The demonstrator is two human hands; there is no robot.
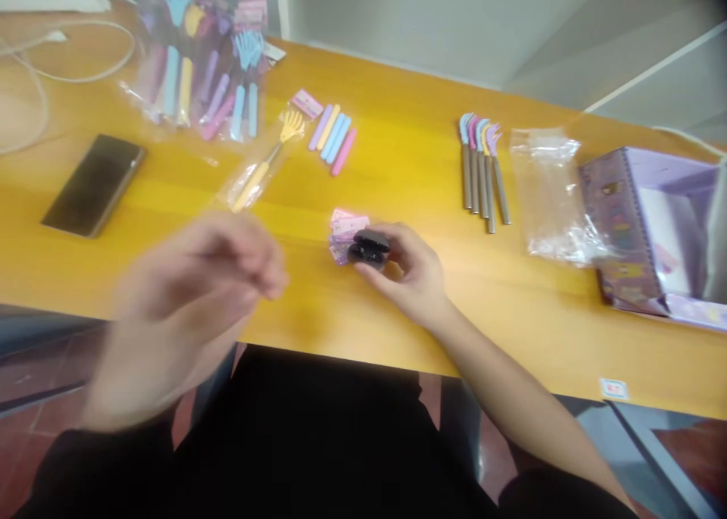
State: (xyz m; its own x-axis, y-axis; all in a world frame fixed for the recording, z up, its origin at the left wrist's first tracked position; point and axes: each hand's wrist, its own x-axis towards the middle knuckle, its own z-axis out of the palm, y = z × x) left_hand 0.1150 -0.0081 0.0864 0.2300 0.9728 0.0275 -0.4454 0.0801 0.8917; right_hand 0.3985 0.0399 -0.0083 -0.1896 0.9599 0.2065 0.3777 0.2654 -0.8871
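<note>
Holds a small, rounded, glossy black case (369, 248) with a raised lid in the right hand (417, 273), pinched between thumb and fingers. Overlaps, with that case, the right side of a small fan of pink and purple printed cards (347, 223) on the long yellow wooden desk (335, 314). Raises the left hand (210, 269) near the front edge, with fingers curled inward; too blurred to tell whether pinching anything. Shows a wide stretch of yellow wood between both hands, and a narrower strip from the case down to the front edge. Has, beyond the cards, short pastel sticks (332, 136) in a slanted row; to the right, past more open wood, silvery metal rods with pastel claw-shaped heads (482, 170). Finds tighter room farther right, with a clear plastic bag (548, 201) up against a purple printed cardboard box (628, 231). Has, beyond the left hand, a yellow claw-headed scratcher in clear wrapping (258, 178), and farther left a dark, flat, rectangular phone (94, 186), well back from the front edge.
</note>
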